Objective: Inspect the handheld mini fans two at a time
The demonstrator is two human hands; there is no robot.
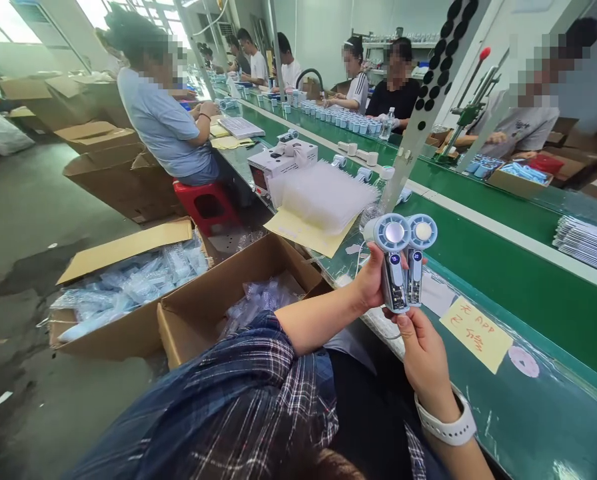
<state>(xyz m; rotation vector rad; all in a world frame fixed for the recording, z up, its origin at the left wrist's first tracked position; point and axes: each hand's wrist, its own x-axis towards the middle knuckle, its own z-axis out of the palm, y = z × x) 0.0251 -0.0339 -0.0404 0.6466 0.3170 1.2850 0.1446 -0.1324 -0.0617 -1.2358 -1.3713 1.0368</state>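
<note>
Two small blue-grey hand-held fans (401, 263) stand upright side by side in my hands, round heads up, small lit displays on their handles. My left hand (371, 280) wraps round the handle of the left fan. My right hand (421, 353) pinches the bottom ends of the handles from below; a white watch band sits on that wrist. Both are held over the near edge of the green belt (538, 320).
A yellow note (476, 333) and a pink sticker (523, 361) lie on the belt. A stack of clear trays (323, 197) on yellow card and a white device (281, 163) stand to the left. Open cardboard boxes (218, 300) of bagged parts sit on the floor. Several people work along the line.
</note>
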